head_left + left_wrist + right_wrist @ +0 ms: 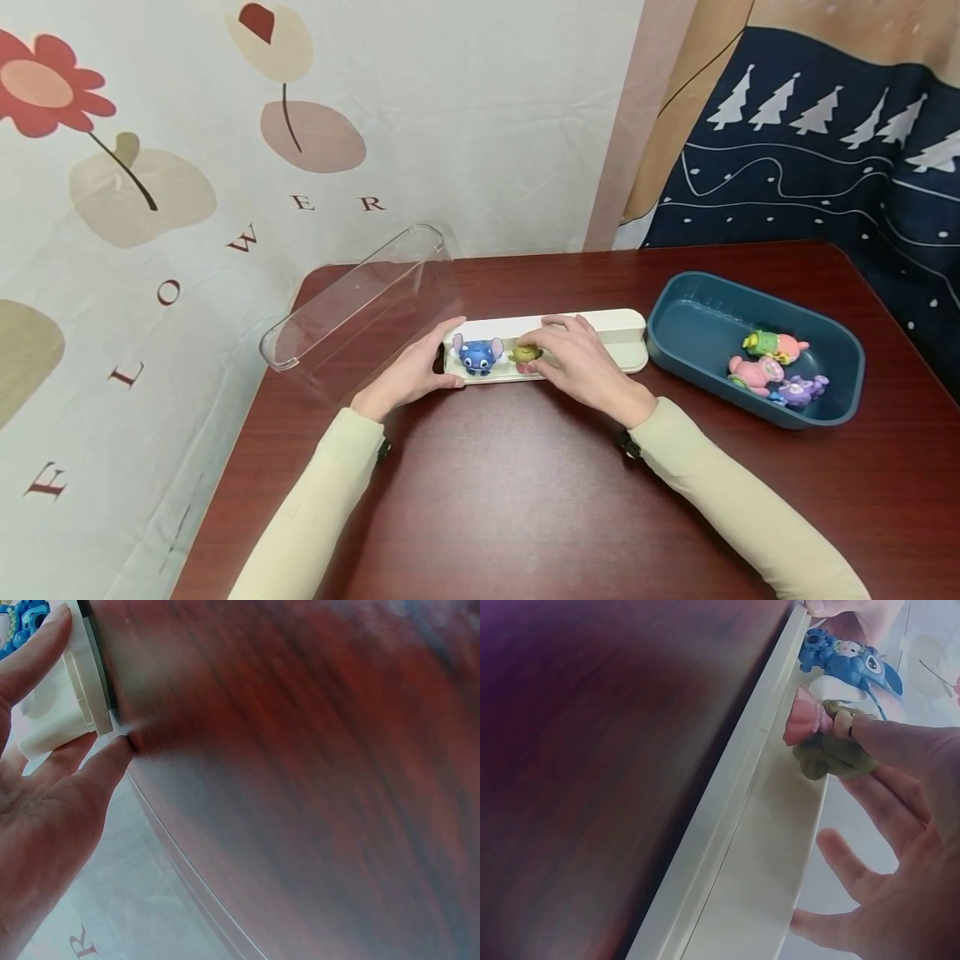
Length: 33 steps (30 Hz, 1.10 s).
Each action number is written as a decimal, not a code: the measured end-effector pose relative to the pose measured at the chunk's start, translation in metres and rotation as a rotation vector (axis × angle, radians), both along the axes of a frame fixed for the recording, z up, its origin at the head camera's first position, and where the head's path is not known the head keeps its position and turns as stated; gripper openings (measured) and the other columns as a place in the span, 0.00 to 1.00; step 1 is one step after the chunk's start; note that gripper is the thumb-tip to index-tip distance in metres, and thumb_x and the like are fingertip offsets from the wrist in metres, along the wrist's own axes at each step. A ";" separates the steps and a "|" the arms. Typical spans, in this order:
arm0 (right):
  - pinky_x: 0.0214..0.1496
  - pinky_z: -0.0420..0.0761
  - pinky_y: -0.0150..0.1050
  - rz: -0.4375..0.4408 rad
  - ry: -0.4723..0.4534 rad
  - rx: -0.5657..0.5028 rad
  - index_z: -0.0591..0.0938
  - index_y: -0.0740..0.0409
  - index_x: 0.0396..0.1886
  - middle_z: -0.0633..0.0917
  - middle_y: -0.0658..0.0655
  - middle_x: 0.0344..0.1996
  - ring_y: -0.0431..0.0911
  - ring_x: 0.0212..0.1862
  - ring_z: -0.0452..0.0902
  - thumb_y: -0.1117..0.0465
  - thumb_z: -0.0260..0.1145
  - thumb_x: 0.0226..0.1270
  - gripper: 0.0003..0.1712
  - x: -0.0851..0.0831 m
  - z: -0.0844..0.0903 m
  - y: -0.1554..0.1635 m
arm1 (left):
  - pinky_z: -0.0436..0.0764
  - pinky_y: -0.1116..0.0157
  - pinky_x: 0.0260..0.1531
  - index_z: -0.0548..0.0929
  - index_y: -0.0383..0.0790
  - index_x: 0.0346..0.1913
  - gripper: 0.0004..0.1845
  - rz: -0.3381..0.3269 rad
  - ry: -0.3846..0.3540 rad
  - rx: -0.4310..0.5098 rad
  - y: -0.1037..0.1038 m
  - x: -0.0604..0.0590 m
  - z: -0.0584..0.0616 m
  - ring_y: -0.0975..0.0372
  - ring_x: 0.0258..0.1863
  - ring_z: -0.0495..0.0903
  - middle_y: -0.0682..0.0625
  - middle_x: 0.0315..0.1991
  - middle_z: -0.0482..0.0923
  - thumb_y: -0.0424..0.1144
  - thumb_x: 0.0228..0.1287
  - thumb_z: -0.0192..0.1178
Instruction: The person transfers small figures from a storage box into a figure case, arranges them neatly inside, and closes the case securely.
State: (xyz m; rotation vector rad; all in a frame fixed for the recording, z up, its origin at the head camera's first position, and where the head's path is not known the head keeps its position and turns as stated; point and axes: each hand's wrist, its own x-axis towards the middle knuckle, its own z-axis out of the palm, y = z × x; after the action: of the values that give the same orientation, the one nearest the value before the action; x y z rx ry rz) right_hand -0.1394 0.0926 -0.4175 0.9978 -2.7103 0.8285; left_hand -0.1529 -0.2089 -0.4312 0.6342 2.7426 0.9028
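A long white tray lies on the table, and my left hand grips its left end, thumb on the near side and fingers at the far side. In the tray's left part stands a blue big-eared figurine. My right hand pinches a small figurine with olive-green hair and a pink dress between thumb and fingers, just right of the blue one. In the right wrist view, this small figurine is held over the tray, overlapping its white inner surface. The right hand's other fingers spread along the tray's far side.
A clear plastic cover rests at the table's back left, against the patterned wall cloth. At the right, a dark teal bin holds several colourful figurines, its left end close to the tray's right end.
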 end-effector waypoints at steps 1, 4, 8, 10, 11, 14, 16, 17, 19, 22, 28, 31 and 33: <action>0.71 0.61 0.66 -0.003 -0.007 -0.002 0.88 0.50 0.56 0.88 0.48 0.53 0.58 0.69 0.70 0.62 0.77 0.65 0.19 -0.001 0.000 -0.001 | 0.64 0.48 0.73 0.58 0.44 0.81 0.55 0.000 0.000 0.001 0.000 0.000 0.000 0.49 0.74 0.66 0.40 0.76 0.65 0.37 0.55 0.81; 0.71 0.60 0.69 -0.010 -0.021 -0.006 0.88 0.49 0.56 0.89 0.48 0.53 0.58 0.70 0.70 0.61 0.77 0.65 0.19 -0.002 0.000 -0.002 | 0.64 0.48 0.73 0.58 0.43 0.81 0.55 -0.003 0.003 0.003 0.000 0.000 -0.001 0.48 0.74 0.66 0.40 0.76 0.65 0.37 0.54 0.81; 0.70 0.62 0.66 -0.016 -0.025 -0.003 0.88 0.49 0.56 0.89 0.49 0.53 0.58 0.70 0.70 0.61 0.77 0.65 0.19 -0.004 -0.001 -0.002 | 0.65 0.48 0.73 0.58 0.43 0.81 0.55 -0.005 0.010 0.004 -0.001 0.000 -0.001 0.48 0.73 0.66 0.40 0.76 0.65 0.36 0.54 0.81; 0.70 0.62 0.65 -0.020 -0.031 0.000 0.88 0.49 0.56 0.89 0.49 0.53 0.58 0.70 0.70 0.61 0.77 0.65 0.19 -0.004 -0.001 -0.003 | 0.65 0.48 0.73 0.57 0.43 0.81 0.55 -0.007 0.011 0.004 -0.001 0.000 -0.001 0.48 0.73 0.67 0.40 0.76 0.65 0.36 0.55 0.81; 0.70 0.62 0.65 -0.022 -0.035 0.000 0.88 0.49 0.56 0.89 0.49 0.53 0.58 0.70 0.69 0.61 0.77 0.65 0.19 -0.004 -0.001 -0.002 | 0.65 0.48 0.73 0.57 0.43 0.81 0.55 -0.007 0.011 0.005 -0.001 0.000 -0.001 0.48 0.73 0.67 0.40 0.76 0.65 0.36 0.55 0.81; 0.72 0.59 0.67 -0.026 -0.050 -0.001 0.88 0.49 0.56 0.88 0.49 0.53 0.58 0.70 0.69 0.61 0.77 0.65 0.19 -0.004 -0.002 -0.002 | 0.65 0.48 0.73 0.58 0.43 0.81 0.55 -0.009 0.011 0.008 -0.001 -0.001 -0.002 0.48 0.73 0.67 0.40 0.76 0.65 0.36 0.55 0.81; 0.73 0.57 0.69 -0.028 -0.056 -0.004 0.88 0.49 0.56 0.88 0.49 0.54 0.58 0.71 0.69 0.61 0.76 0.65 0.19 -0.004 -0.002 -0.002 | 0.65 0.48 0.73 0.58 0.43 0.81 0.55 -0.009 0.010 0.013 -0.001 0.000 -0.002 0.48 0.73 0.67 0.40 0.76 0.65 0.36 0.54 0.81; 0.73 0.56 0.70 -0.029 -0.057 -0.007 0.88 0.49 0.56 0.88 0.49 0.54 0.58 0.71 0.69 0.62 0.76 0.65 0.19 -0.003 -0.002 -0.001 | 0.65 0.48 0.73 0.58 0.43 0.81 0.55 -0.009 0.011 0.015 -0.001 0.000 -0.002 0.48 0.73 0.67 0.40 0.76 0.65 0.36 0.54 0.81; 0.73 0.54 0.72 -0.029 -0.058 -0.012 0.88 0.49 0.56 0.88 0.49 0.54 0.58 0.71 0.69 0.62 0.76 0.65 0.19 -0.003 -0.002 -0.001 | 0.65 0.48 0.73 0.58 0.43 0.81 0.55 -0.009 0.014 0.017 -0.001 -0.001 -0.002 0.48 0.73 0.67 0.40 0.76 0.65 0.36 0.54 0.81; 0.73 0.54 0.73 -0.027 -0.056 -0.016 0.88 0.49 0.56 0.88 0.48 0.54 0.58 0.71 0.69 0.63 0.76 0.65 0.19 -0.003 -0.002 0.000 | 0.64 0.48 0.73 0.58 0.43 0.81 0.55 -0.007 0.017 0.017 -0.001 0.000 -0.002 0.48 0.74 0.66 0.40 0.76 0.65 0.36 0.53 0.81; 0.73 0.53 0.74 -0.025 -0.052 0.001 0.88 0.48 0.56 0.88 0.48 0.54 0.58 0.71 0.68 0.63 0.75 0.65 0.20 -0.003 -0.004 0.000 | 0.64 0.48 0.73 0.58 0.44 0.81 0.55 -0.007 0.015 0.011 -0.001 -0.001 -0.002 0.48 0.74 0.66 0.41 0.76 0.65 0.36 0.54 0.81; 0.73 0.53 0.73 -0.024 -0.052 0.010 0.88 0.48 0.56 0.88 0.48 0.54 0.58 0.71 0.68 0.63 0.76 0.65 0.20 -0.004 -0.004 0.000 | 0.64 0.48 0.74 0.58 0.44 0.81 0.55 -0.006 0.013 0.010 -0.001 -0.001 -0.003 0.48 0.74 0.66 0.41 0.77 0.64 0.36 0.54 0.81; 0.73 0.54 0.73 -0.021 -0.049 0.014 0.88 0.48 0.56 0.88 0.48 0.55 0.58 0.71 0.69 0.63 0.76 0.65 0.20 -0.004 -0.004 -0.001 | 0.64 0.48 0.74 0.58 0.44 0.81 0.55 -0.004 0.010 0.010 -0.001 -0.001 -0.003 0.48 0.74 0.66 0.41 0.77 0.64 0.36 0.54 0.81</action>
State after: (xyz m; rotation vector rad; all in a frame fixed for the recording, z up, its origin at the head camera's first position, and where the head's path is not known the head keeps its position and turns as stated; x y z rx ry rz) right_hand -0.1438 0.0921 -0.4218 0.9620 -2.7659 0.8424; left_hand -0.1543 -0.2095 -0.4341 0.6484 2.7462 0.9158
